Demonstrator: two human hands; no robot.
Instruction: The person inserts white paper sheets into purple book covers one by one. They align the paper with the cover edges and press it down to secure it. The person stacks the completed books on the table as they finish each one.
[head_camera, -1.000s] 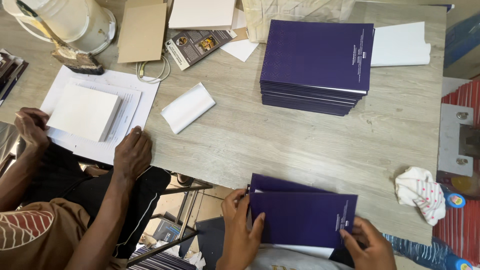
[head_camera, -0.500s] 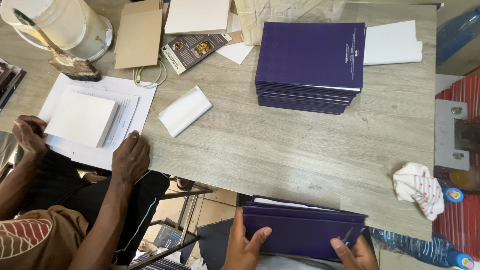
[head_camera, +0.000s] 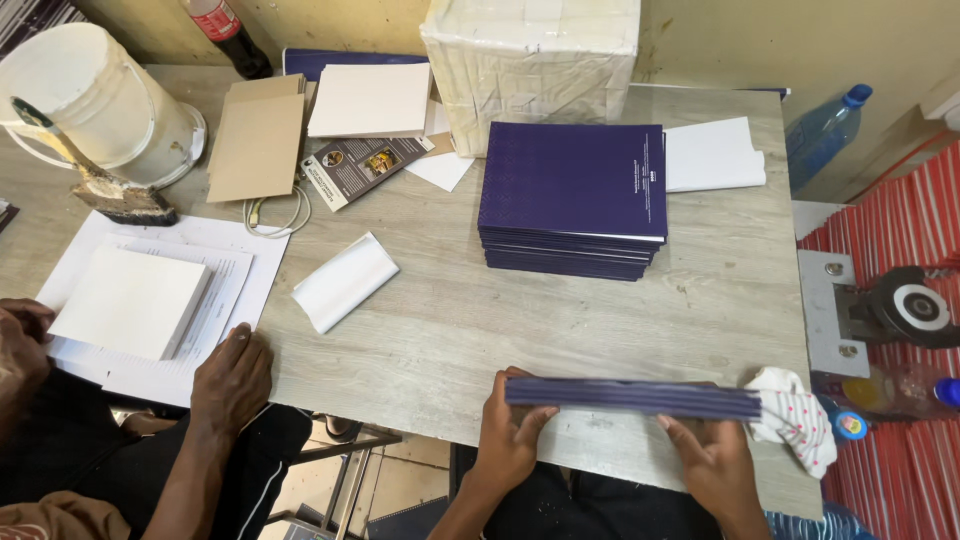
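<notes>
Both my hands hold a small stack of dark purple booklets edge-on above the near edge of the grey wooden table. My left hand grips its left end and my right hand grips its right end. A taller pile of the same purple booklets lies flat further back in the middle of the table.
Another person's hand rests at the table's near left edge beside a white paper block on loose sheets. A white bucket and brush stand far left; a wrapped white package is behind the pile. A spotted cloth lies right.
I have raised the purple booklets from my lap to the table edge and turned them edge-on. The view has tilted up. The other person's hands have hardly moved.
</notes>
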